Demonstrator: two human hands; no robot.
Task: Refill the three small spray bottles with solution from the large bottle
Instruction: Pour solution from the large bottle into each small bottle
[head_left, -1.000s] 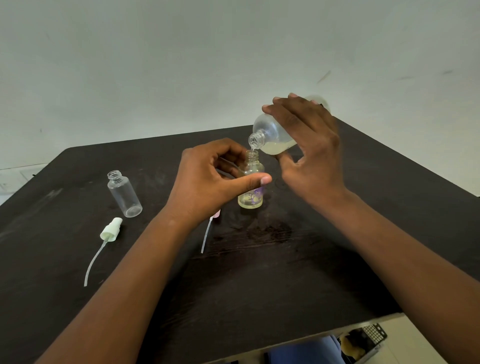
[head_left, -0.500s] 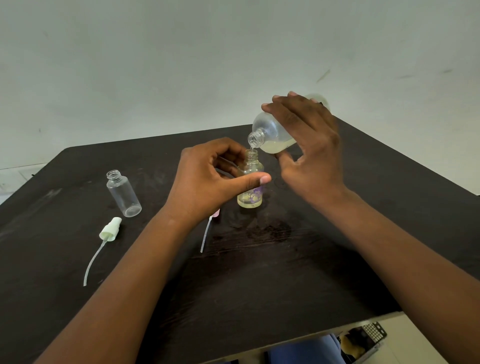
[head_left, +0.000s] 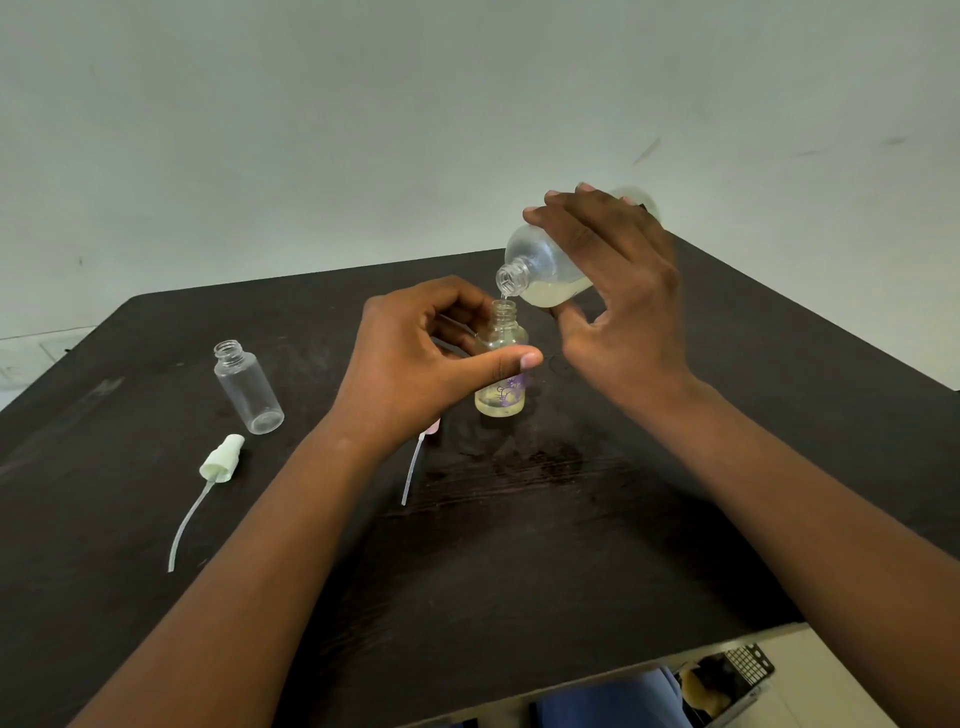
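Head view: my right hand (head_left: 618, 296) wraps the tilted large bottle (head_left: 540, 265), its mouth just above the small purple-printed bottle (head_left: 501, 364), so the thin stream lands inside. My left hand (head_left: 431, 358) pinches that bottle upright, I judge against tipping; left of it stand an empty bottle (head_left: 248, 387) and spray head (head_left: 222, 460).

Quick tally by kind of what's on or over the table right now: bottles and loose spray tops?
Small bottles: 2, the clear empty bottle and the printed bottle being filled
Large bottle: 1
Loose spray tops: 2, white spray top and pink spray top
Total: 5
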